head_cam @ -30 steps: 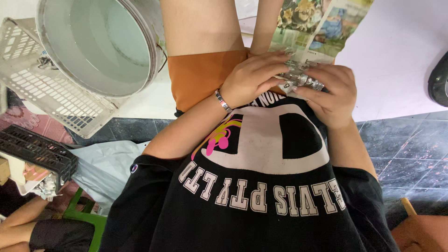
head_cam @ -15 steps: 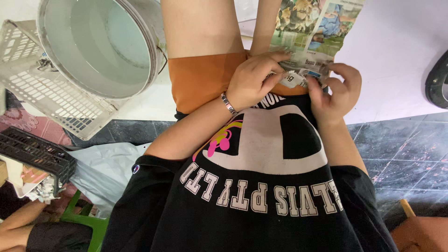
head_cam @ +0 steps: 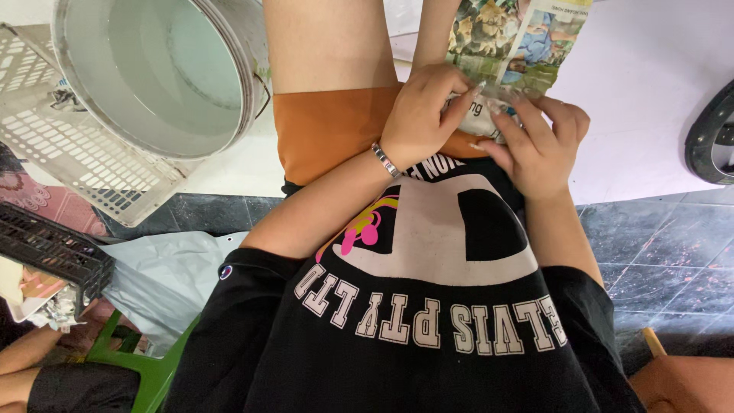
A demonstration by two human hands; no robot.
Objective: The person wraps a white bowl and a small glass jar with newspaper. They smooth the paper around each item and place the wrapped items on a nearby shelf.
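Your 2 hands meet over your lap at the near edge of the printed paper sheet (head_cam: 527, 38), which lies across the white surface (head_cam: 657, 99) and runs off the top of the view. Left hand (head_cam: 419, 115): fingers curled down over the sheet's crumpled lower edge, thumb tucked under, silver bracelet (head_cam: 386, 160) at the wrist. Right hand (head_cam: 539, 141): fingers extended along the same edge, fingertips pressing the paper. Both pinch the paper; neither is spread flat.

Change since 1 s ago: then, both hands were bunched close together around a small shiny crumpled wad against your black shirt (head_cam: 428, 306). At 0.5 s ago they had parted slightly and moved up toward the sheet. Now they sit higher and further apart, and the wad is no longer distinct; you cannot tell whether it is folded inside the paper edge or hidden under the fingers. Judgement: the work has shifted from gripping the wad to handling the sheet's edge.

Surroundings: orange shorts (head_cam: 329, 130) beneath the left hand; metal bucket (head_cam: 153, 69) over a white plastic basket (head_cam: 69, 160) well to the left; dark tiled floor (head_cam: 657, 260) below
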